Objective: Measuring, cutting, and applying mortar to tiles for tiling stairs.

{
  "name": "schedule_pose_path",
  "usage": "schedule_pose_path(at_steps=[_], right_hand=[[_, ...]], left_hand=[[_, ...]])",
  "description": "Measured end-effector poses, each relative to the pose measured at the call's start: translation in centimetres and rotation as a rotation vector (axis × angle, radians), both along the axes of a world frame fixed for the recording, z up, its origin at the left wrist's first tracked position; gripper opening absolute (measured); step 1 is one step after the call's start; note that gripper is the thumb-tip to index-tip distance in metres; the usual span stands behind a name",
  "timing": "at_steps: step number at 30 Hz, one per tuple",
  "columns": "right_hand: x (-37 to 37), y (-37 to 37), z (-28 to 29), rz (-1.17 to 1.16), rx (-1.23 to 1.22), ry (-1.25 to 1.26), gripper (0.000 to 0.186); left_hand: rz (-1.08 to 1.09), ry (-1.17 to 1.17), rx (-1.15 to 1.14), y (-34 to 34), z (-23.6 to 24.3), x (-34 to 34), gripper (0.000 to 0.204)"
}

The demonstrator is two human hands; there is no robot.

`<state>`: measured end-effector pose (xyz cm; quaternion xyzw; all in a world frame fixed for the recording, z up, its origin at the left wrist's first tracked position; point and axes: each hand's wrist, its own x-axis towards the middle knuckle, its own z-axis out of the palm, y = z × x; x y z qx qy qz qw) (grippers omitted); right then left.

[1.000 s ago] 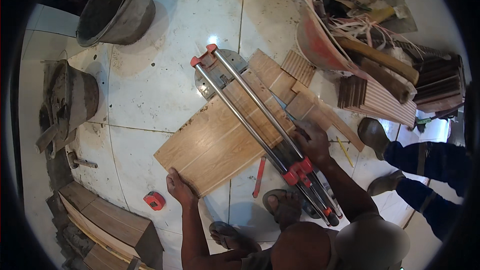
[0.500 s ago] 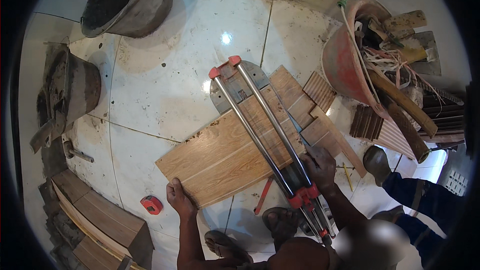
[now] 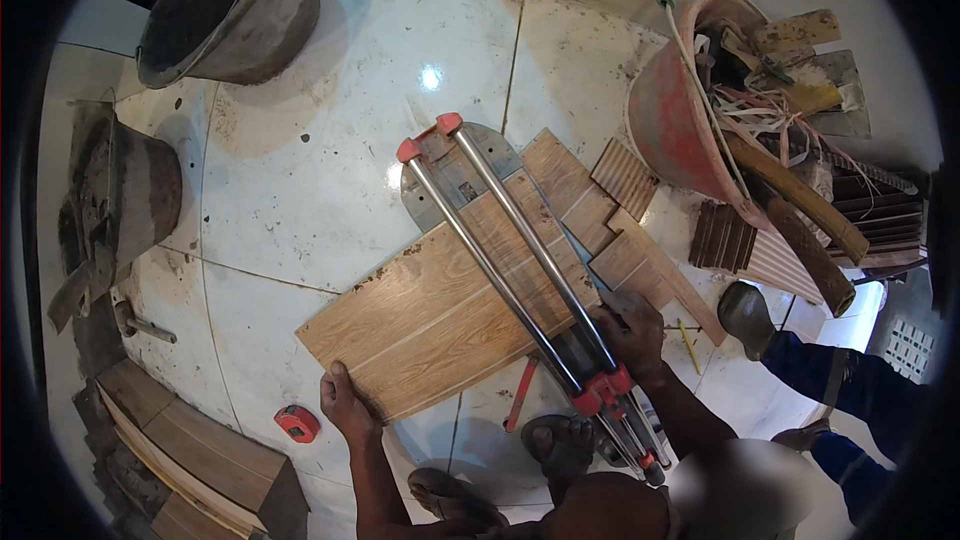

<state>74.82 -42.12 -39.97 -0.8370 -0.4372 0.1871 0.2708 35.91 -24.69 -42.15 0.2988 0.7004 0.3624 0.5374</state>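
A wood-look tile lies slanted on a manual tile cutter, under its two steel rails. My left hand grips the tile's near left corner, thumb on top. At the tile's right edge, beside the cutter's red carriage, my right hand has its fingers curled on the edge; the fingertips are partly hidden. Several cut wood-look pieces lie beyond that hand. A red-handled tool lies near my feet, and a red tape measure sits left of my left hand.
Two mortar-stained buckets stand at the upper left. A red bucket full of tools and scraps is at the upper right. A hammer lies left, above a tiled step. Another person's legs are on the right, near a yellow pencil.
The view has shifted slightly, so most things sit a little further left. Both hands keep their places on the tile. The other person's lower foot has moved a little.
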Motion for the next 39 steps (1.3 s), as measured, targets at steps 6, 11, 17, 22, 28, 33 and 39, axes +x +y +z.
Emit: schedule_pose_path(at_steps=[6, 11, 17, 22, 28, 33, 39], right_hand=[[-0.2, -0.3, -0.1, -0.013, 0.103, 0.021, 0.029], [-0.2, -0.3, -0.5, 0.009, 0.141, 0.000, 0.029], [0.0, -0.5, -0.5, 0.028, 0.106, -0.022, 0.032], [0.1, -0.5, -0.5, 0.032, 0.107, -0.006, 0.033], [0.1, 0.0, -0.1, 0.059, 0.150, -0.009, 0.034], [0.0, 0.1, 0.2, 0.021, 0.135, 0.030, 0.030], [0.2, 0.2, 0.5, 0.021, 0.047, 0.071, 0.029]], left_hand=[[0.017, -0.059, -0.009, 0.0, 0.4, 0.0, 0.035], [0.034, -0.051, -0.014, -0.2, 0.4, -0.2, 0.035], [0.025, -0.045, -0.022, -0.3, -0.1, -0.8, 0.034], [0.015, -0.053, -0.019, -0.4, -0.2, -0.9, 0.035], [0.030, -0.047, -0.031, -0.2, 0.1, -0.5, 0.034], [-0.005, -0.082, -0.010, -0.5, -0.5, -1.4, 0.034], [-0.025, -0.084, -0.042, -0.2, 0.1, -0.9, 0.033]])
